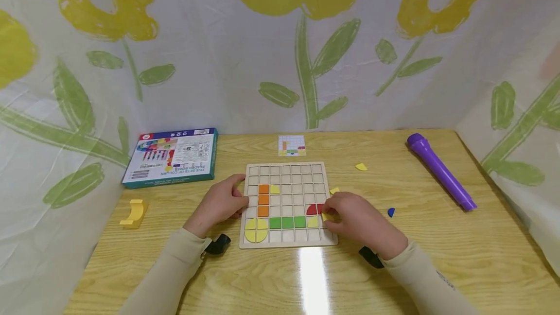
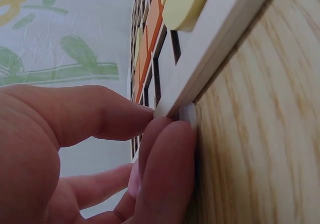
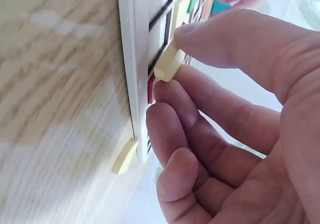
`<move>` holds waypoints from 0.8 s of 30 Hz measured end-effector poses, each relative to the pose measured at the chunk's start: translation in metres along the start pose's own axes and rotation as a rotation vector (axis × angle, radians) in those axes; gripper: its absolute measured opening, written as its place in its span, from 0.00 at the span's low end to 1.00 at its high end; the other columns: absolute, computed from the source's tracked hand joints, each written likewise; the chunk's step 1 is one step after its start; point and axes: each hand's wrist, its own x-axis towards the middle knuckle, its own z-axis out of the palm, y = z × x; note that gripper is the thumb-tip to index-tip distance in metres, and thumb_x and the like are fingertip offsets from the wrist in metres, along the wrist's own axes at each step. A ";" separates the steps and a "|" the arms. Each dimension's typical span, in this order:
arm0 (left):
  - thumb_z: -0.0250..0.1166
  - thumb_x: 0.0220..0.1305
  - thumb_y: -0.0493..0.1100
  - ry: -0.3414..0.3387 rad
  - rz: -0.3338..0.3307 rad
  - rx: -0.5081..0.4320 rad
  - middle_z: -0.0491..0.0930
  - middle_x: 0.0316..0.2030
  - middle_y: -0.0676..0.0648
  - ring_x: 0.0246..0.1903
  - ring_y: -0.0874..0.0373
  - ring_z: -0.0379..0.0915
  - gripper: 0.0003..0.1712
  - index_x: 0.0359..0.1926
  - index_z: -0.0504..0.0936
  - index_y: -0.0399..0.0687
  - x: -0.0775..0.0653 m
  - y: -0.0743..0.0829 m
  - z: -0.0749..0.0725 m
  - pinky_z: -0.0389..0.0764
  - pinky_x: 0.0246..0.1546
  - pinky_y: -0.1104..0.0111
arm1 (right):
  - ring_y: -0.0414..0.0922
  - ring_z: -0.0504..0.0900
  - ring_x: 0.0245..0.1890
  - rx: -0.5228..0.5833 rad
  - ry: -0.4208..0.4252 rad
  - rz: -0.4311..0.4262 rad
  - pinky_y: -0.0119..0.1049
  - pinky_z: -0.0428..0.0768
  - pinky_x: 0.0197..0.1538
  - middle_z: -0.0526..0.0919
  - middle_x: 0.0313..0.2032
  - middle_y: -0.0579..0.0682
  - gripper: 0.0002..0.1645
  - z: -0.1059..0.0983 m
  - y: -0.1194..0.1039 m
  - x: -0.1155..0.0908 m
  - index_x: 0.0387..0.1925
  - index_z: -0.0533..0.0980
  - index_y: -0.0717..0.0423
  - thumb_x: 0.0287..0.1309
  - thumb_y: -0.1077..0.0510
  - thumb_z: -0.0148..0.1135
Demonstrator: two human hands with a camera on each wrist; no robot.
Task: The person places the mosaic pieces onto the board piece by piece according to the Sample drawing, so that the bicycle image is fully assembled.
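A square wooden grid board (image 1: 286,187) lies on the table. My left hand (image 1: 223,199) grips its left edge between thumb and finger. Over the board's right side, my right hand (image 1: 354,218) pinches a yellow quarter-circle piece (image 3: 170,63) between thumb and fingers. Orange squares (image 1: 263,199) form a column in the grid, with a yellow quarter piece (image 1: 274,189) beside the top one. Green squares (image 1: 287,222) run in a row from a yellow circle (image 1: 256,230) of quarter pieces to another yellow piece (image 1: 312,221). Red pieces (image 1: 311,209) are partly hidden by my right hand.
A pattern card (image 1: 291,145) lies behind the board. Loose yellow pieces (image 1: 360,166) and a blue piece (image 1: 391,212) are to the right, near a purple microphone (image 1: 442,171). On the left are a box (image 1: 171,157) and a yellow curved block (image 1: 134,214).
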 end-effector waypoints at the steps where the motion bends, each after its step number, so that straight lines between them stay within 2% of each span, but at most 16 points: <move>1: 0.69 0.67 0.43 0.001 -0.002 0.001 0.82 0.39 0.44 0.28 0.55 0.81 0.43 0.81 0.66 0.48 0.000 0.000 0.000 0.79 0.29 0.67 | 0.36 0.77 0.35 -0.011 0.004 -0.016 0.37 0.83 0.44 0.87 0.35 0.41 0.12 0.001 0.000 0.001 0.40 0.88 0.52 0.58 0.53 0.82; 9: 0.69 0.67 0.42 0.004 0.007 0.005 0.82 0.38 0.44 0.28 0.55 0.81 0.43 0.81 0.66 0.47 0.000 0.000 0.000 0.80 0.29 0.66 | 0.37 0.70 0.31 0.004 0.005 -0.004 0.30 0.72 0.36 0.78 0.28 0.39 0.10 0.005 -0.003 0.001 0.38 0.87 0.52 0.57 0.55 0.81; 17: 0.69 0.67 0.42 0.001 0.007 0.008 0.82 0.38 0.44 0.28 0.55 0.81 0.43 0.81 0.66 0.47 0.000 0.002 0.000 0.79 0.29 0.67 | 0.37 0.70 0.30 -0.007 0.016 0.002 0.30 0.72 0.35 0.78 0.28 0.39 0.10 0.006 -0.004 0.000 0.38 0.87 0.52 0.56 0.56 0.81; 24: 0.69 0.67 0.43 0.002 -0.005 0.005 0.82 0.38 0.44 0.28 0.55 0.80 0.43 0.81 0.67 0.47 -0.001 0.004 -0.001 0.79 0.29 0.67 | 0.37 0.69 0.30 -0.017 0.022 -0.011 0.30 0.70 0.35 0.74 0.25 0.38 0.09 0.007 -0.006 0.000 0.34 0.85 0.50 0.57 0.56 0.81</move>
